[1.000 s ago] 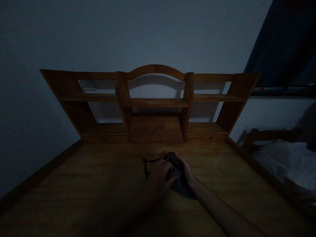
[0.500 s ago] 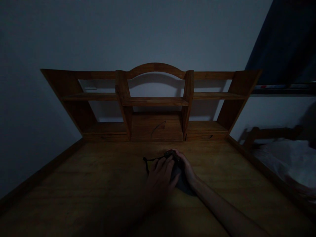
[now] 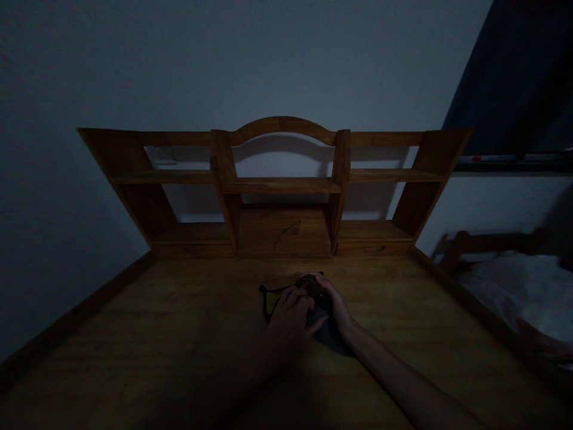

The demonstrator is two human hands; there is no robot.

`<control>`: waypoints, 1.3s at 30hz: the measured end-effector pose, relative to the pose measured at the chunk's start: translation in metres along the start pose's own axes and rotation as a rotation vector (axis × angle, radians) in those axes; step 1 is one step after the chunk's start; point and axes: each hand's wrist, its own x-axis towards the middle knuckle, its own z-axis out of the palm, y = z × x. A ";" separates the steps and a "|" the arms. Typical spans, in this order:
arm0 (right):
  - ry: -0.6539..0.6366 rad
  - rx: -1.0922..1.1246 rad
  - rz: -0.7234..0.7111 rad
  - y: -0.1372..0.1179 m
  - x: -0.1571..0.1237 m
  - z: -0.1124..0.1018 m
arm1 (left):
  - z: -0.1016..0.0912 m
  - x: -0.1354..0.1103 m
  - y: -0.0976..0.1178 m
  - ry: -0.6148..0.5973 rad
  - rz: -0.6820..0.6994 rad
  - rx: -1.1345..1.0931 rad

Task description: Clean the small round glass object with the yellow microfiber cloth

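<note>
Dark sunglasses (image 3: pixel 314 288) are between my hands, low over the desk, with their thin black arms pointing left. My right hand (image 3: pixel 336 303) is closed around the far right side of the frame. Across the near side lies my left hand (image 3: pixel 289 313), its fingers bent in against the lens area and its thumb apart. Under the hands, what looks like a grey cloth (image 3: pixel 333 338) spreads toward the right forearm. Dim light and the left fingers hide part of the frame and anything pinched there.
The wooden desk (image 3: pixel 179 322) has raised side edges. A wooden shelf unit (image 3: pixel 282 185) stands along its back, against a pale wall (image 3: pixel 286 60). To the right are a wooden bed frame (image 3: pixel 496 242), white bedding (image 3: pixel 528 292) and a dark curtain (image 3: pixel 514 77).
My left fingers have gone from lying fairly straight to bent, uncovering more of the lens. The sunglasses are turned slightly. My right hand keeps its hold.
</note>
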 end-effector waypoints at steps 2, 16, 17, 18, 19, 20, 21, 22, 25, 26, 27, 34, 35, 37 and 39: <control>0.038 0.018 0.011 0.000 0.002 -0.002 | 0.007 -0.007 -0.001 0.044 -0.107 -0.109; 0.324 0.109 0.050 0.022 0.019 -0.027 | -0.006 0.011 0.008 -0.267 -0.167 -0.014; 0.336 0.105 0.057 0.026 0.020 -0.031 | -0.004 0.011 0.006 -0.273 -0.152 0.011; 0.342 0.103 0.068 0.028 0.021 -0.033 | -0.003 0.011 0.005 -0.271 -0.141 0.041; 0.339 0.106 0.083 0.029 0.021 -0.034 | -0.001 0.010 0.004 -0.264 -0.131 0.075; 0.334 0.115 0.095 0.029 0.021 -0.033 | 0.000 0.009 0.003 -0.255 -0.122 0.107; 0.324 0.118 0.106 0.028 0.019 -0.030 | 0.001 0.008 0.003 -0.245 -0.112 0.137; 0.306 0.115 0.112 0.025 0.017 -0.027 | 0.001 0.007 0.003 -0.237 -0.097 0.161; 0.269 0.060 0.103 0.012 0.010 -0.013 | 0.003 0.001 0.002 -0.235 -0.037 0.187; 0.258 0.049 0.103 0.008 0.008 -0.009 | 0.003 -0.001 0.001 -0.235 -0.024 0.179; 0.252 0.040 0.101 0.005 0.007 -0.006 | 0.004 -0.003 0.000 -0.236 -0.025 0.160; 0.251 0.131 0.151 0.013 0.017 -0.013 | 0.010 -0.005 -0.013 -0.279 -0.256 -0.240; 0.273 0.149 0.159 0.015 0.019 -0.015 | 0.009 -0.004 -0.013 -0.296 -0.267 -0.266; 0.289 0.146 0.172 0.018 0.022 -0.017 | 0.005 -0.002 -0.013 -0.325 -0.256 -0.245; 0.277 0.121 0.183 0.019 0.022 -0.019 | 0.002 -0.001 -0.013 -0.343 -0.220 -0.179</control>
